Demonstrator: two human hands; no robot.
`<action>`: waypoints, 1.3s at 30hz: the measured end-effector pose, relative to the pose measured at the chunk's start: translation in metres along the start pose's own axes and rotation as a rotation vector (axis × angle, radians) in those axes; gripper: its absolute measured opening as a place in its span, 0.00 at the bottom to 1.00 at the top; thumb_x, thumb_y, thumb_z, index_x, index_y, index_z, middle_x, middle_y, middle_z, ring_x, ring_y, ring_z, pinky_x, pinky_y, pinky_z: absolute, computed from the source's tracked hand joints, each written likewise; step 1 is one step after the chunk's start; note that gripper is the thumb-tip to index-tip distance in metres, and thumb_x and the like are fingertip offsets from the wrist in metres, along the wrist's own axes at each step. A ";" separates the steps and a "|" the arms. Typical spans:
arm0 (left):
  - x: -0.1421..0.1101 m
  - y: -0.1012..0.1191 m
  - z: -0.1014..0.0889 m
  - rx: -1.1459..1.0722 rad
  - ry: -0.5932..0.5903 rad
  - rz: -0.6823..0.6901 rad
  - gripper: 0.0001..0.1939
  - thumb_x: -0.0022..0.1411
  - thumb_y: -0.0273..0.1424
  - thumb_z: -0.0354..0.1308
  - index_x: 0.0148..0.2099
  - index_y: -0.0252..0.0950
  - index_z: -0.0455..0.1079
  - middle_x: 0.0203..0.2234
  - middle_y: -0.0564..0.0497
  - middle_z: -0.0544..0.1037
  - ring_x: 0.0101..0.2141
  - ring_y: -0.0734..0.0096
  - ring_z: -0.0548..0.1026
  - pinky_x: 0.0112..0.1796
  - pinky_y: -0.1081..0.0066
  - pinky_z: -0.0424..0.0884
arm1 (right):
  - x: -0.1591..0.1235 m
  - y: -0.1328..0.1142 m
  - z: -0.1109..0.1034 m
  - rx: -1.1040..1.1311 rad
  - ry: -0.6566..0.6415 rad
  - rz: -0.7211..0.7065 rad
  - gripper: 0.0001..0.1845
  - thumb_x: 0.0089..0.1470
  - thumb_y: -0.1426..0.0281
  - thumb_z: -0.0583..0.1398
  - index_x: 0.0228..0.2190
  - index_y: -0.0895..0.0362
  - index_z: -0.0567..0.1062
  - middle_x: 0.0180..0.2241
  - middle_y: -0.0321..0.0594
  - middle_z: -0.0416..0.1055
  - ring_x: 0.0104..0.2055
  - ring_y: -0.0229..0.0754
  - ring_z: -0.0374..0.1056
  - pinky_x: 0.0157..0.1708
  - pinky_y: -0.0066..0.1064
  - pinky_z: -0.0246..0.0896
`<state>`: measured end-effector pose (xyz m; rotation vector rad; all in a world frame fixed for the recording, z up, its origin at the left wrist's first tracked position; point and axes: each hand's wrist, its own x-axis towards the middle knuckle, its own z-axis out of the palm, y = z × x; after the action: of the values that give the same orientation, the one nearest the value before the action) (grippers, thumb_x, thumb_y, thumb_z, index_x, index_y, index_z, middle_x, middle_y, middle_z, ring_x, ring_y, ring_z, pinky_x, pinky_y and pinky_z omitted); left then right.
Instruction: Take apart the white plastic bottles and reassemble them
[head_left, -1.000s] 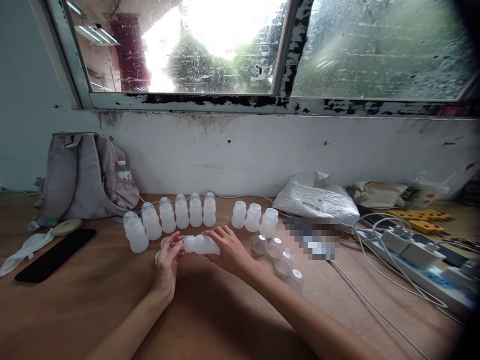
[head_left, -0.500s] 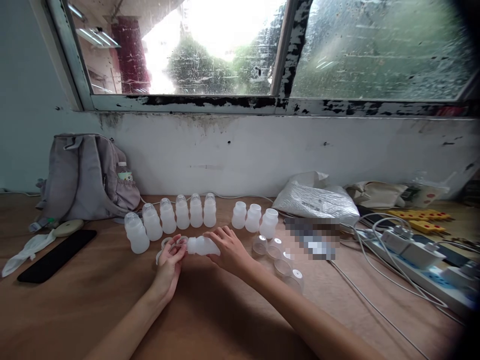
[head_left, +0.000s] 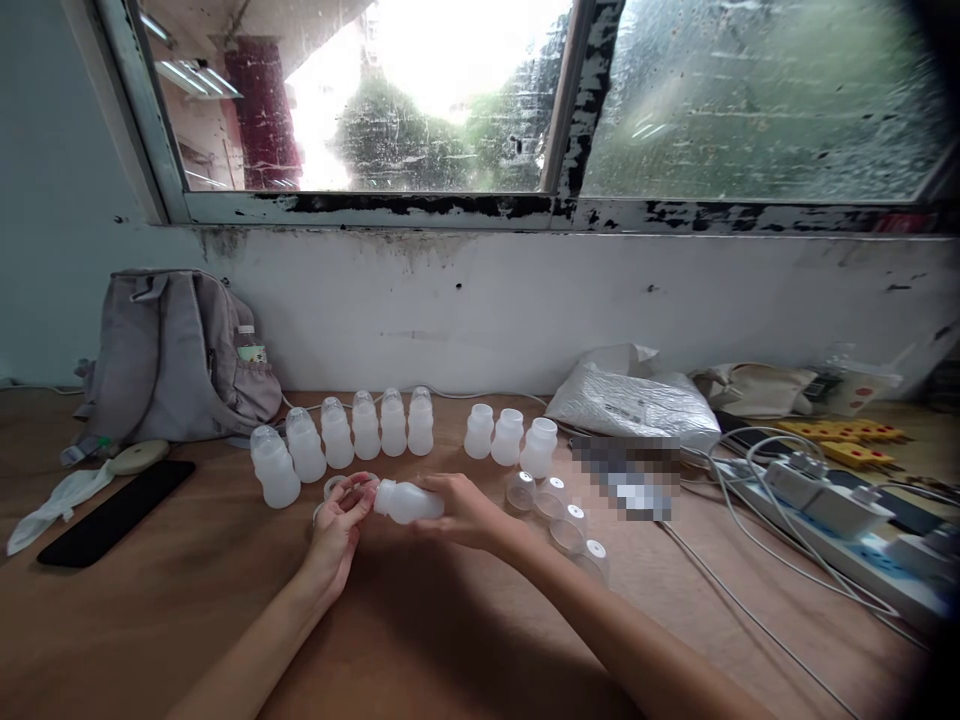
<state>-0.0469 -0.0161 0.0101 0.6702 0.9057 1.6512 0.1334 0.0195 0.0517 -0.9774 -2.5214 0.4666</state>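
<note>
A frosted white baby bottle (head_left: 409, 503) lies sideways in the air between my hands, its mouth toward the left. My right hand (head_left: 469, 512) is wrapped round its base end. At the mouth, my left hand (head_left: 341, 520) is closed in a pinch on a small translucent part, mostly covered by the fingers. Pale ring-shaped pieces (head_left: 331, 486) show partly behind that hand. A row of capped bottles (head_left: 336, 435) stands upright behind my hands. To the right stand three uncapped bottles (head_left: 508, 440), with several clear domed caps (head_left: 553, 492) on the table before them.
A grey backpack (head_left: 169, 350) leans at the back left, near a black flat strip (head_left: 116, 513) and a white cloth-like item (head_left: 60, 505). At right are a silvery bag (head_left: 637, 400), a power strip (head_left: 840, 535) with chargers, and loose cables. A wall with a window rises behind.
My right hand has turned round the bottle, its fingers now lower and less spread over the top. The bottle's base has tipped slightly. My left hand stays at the mouth.
</note>
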 end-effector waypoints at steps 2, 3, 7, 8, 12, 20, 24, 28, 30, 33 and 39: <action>-0.001 0.002 0.002 -0.024 -0.016 0.001 0.17 0.43 0.28 0.66 0.39 0.35 0.70 0.34 0.50 0.74 0.36 0.73 0.72 0.37 0.76 0.67 | 0.000 -0.001 0.000 0.089 -0.073 0.045 0.15 0.46 0.61 0.59 0.32 0.59 0.71 0.27 0.36 0.69 0.28 0.38 0.63 0.26 0.26 0.55; -0.002 0.002 0.003 -0.023 -0.016 -0.009 0.17 0.44 0.29 0.65 0.40 0.35 0.69 0.34 0.49 0.74 0.35 0.73 0.72 0.36 0.76 0.67 | 0.000 -0.001 0.001 0.090 -0.058 0.063 0.15 0.46 0.61 0.59 0.33 0.58 0.71 0.28 0.37 0.69 0.29 0.39 0.64 0.27 0.26 0.55; -0.006 0.001 0.005 0.035 -0.062 -0.096 0.16 0.47 0.37 0.63 0.37 0.33 0.71 0.31 0.49 0.74 0.31 0.73 0.71 0.34 0.75 0.68 | -0.003 -0.007 0.014 -0.080 0.126 0.041 0.21 0.44 0.65 0.61 0.42 0.56 0.67 0.39 0.43 0.68 0.41 0.46 0.63 0.36 0.32 0.57; -0.007 0.001 0.005 0.056 -0.076 -0.098 0.15 0.47 0.38 0.63 0.35 0.32 0.72 0.30 0.49 0.74 0.30 0.74 0.71 0.33 0.75 0.67 | -0.004 -0.009 0.016 -0.115 0.142 0.026 0.22 0.44 0.66 0.61 0.43 0.56 0.66 0.40 0.44 0.68 0.42 0.47 0.62 0.37 0.33 0.57; -0.008 0.001 0.004 0.097 -0.082 -0.045 0.11 0.46 0.35 0.64 0.28 0.31 0.72 0.26 0.52 0.73 0.29 0.77 0.70 0.32 0.79 0.66 | -0.006 -0.014 0.017 -0.078 0.106 -0.002 0.22 0.45 0.65 0.60 0.43 0.58 0.66 0.37 0.45 0.69 0.38 0.45 0.64 0.35 0.32 0.57; -0.008 0.001 0.005 0.065 -0.082 -0.099 0.11 0.44 0.34 0.64 0.29 0.31 0.73 0.26 0.50 0.76 0.28 0.73 0.72 0.31 0.76 0.67 | -0.004 -0.017 0.002 0.385 -0.023 0.147 0.13 0.44 0.61 0.58 0.24 0.60 0.71 0.21 0.32 0.63 0.24 0.34 0.58 0.22 0.23 0.50; -0.008 0.000 0.005 0.037 -0.068 -0.124 0.13 0.43 0.33 0.65 0.31 0.30 0.74 0.25 0.50 0.76 0.29 0.73 0.72 0.31 0.76 0.68 | -0.004 -0.013 0.004 0.597 -0.097 0.234 0.14 0.41 0.60 0.60 0.23 0.60 0.69 0.20 0.30 0.60 0.22 0.33 0.57 0.19 0.23 0.49; -0.010 0.000 0.006 0.015 -0.022 -0.131 0.18 0.43 0.33 0.66 0.39 0.33 0.72 0.29 0.50 0.76 0.31 0.71 0.73 0.33 0.74 0.70 | -0.004 -0.012 0.000 0.609 -0.117 0.266 0.15 0.40 0.59 0.61 0.24 0.60 0.69 0.21 0.31 0.61 0.23 0.34 0.58 0.20 0.24 0.49; -0.011 0.000 0.007 0.000 -0.032 -0.090 0.22 0.44 0.34 0.65 0.44 0.36 0.69 0.33 0.51 0.76 0.34 0.70 0.73 0.35 0.73 0.69 | -0.003 -0.014 -0.002 0.638 -0.084 0.270 0.17 0.40 0.59 0.61 0.27 0.59 0.69 0.24 0.32 0.63 0.27 0.36 0.59 0.23 0.24 0.52; -0.012 0.000 0.010 -0.033 -0.135 -0.098 0.23 0.46 0.39 0.63 0.46 0.39 0.68 0.38 0.49 0.75 0.39 0.67 0.72 0.39 0.70 0.68 | -0.003 -0.019 0.002 0.803 -0.037 0.280 0.18 0.47 0.56 0.56 0.33 0.58 0.68 0.30 0.36 0.65 0.32 0.37 0.61 0.29 0.26 0.56; -0.019 -0.001 0.015 -0.034 -0.235 -0.271 0.18 0.49 0.39 0.61 0.41 0.34 0.71 0.34 0.45 0.77 0.38 0.59 0.74 0.38 0.66 0.69 | -0.002 -0.019 0.011 0.709 -0.123 0.210 0.21 0.55 0.54 0.46 0.31 0.58 0.66 0.29 0.37 0.65 0.30 0.37 0.62 0.29 0.28 0.59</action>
<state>-0.0296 -0.0307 0.0174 0.6708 0.7600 1.3139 0.1186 0.0029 0.0499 -0.9306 -2.0776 1.3951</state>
